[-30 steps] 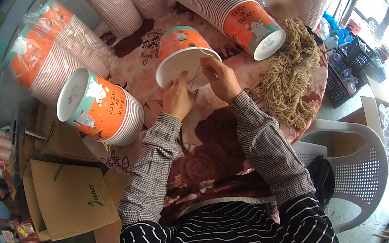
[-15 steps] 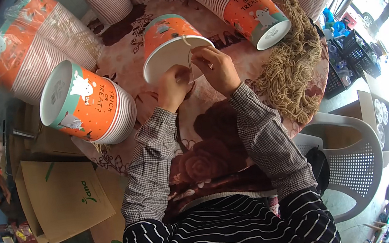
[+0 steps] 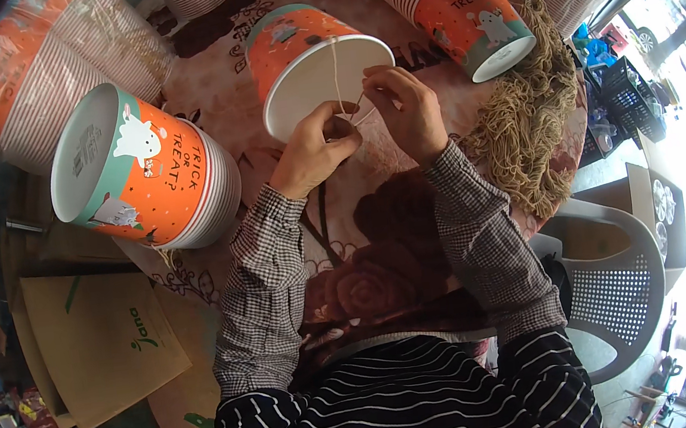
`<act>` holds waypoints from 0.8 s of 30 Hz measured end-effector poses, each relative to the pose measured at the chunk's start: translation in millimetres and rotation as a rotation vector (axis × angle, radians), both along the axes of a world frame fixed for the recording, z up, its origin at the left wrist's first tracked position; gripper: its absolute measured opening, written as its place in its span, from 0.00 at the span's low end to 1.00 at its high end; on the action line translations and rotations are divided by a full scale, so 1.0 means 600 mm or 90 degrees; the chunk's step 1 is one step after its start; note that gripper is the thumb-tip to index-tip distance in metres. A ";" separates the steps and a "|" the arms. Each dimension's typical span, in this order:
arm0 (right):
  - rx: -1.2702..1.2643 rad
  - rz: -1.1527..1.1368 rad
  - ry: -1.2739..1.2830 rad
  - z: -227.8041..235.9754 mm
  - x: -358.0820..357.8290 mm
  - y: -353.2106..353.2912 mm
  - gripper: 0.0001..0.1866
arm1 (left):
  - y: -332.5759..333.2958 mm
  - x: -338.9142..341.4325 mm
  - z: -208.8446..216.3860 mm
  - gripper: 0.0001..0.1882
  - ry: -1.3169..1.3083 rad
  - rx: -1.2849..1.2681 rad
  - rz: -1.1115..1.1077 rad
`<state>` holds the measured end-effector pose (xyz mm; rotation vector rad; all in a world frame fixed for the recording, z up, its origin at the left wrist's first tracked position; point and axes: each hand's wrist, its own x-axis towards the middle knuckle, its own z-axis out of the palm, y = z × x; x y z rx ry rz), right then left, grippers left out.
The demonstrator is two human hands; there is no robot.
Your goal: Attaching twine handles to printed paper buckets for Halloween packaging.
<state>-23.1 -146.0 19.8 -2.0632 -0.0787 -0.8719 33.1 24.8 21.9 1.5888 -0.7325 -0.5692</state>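
An orange and green paper bucket (image 3: pixel 318 87) lies on its side on the table, its white open mouth facing me. A thin beige cord (image 3: pixel 337 76) hangs from the upper rim across that opening. Just below the mouth, my left hand (image 3: pixel 318 145) pinches the cord between thumb and forefinger. To its right, my right hand (image 3: pixel 407 106) has its fingertips closed on the cord too, a short way from the left fingertips. Both hands are in front of the rim, and the far end of the cord is hidden by the fingers.
A short stack of printed buckets (image 3: pixel 148 170) lies tilted at left; a long nested stack (image 3: pixel 468 15) lies at back right. Beside it is a beige cord bundle (image 3: pixel 527 129). Wrapped stacks (image 3: pixel 41 89) stand at far left. A grey plastic chair (image 3: pixel 617 290) and cardboard box (image 3: pixel 104 341) flank the table.
Both hands have shifted a little to the right, and the left hand has turned so its thumb and forefinger show. The cord now stretches more visibly down from the rim.
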 end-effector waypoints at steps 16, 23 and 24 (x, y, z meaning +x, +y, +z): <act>-0.113 0.128 0.008 -0.012 0.000 0.010 0.05 | -0.008 0.034 -0.032 0.07 -0.314 -0.019 0.253; -0.111 0.121 -0.040 -0.002 -0.003 0.017 0.07 | -0.013 0.013 -0.021 0.07 -0.328 -0.049 0.242; -0.105 0.116 -0.073 -0.002 -0.001 0.020 0.07 | -0.011 0.014 -0.021 0.07 -0.352 -0.035 0.222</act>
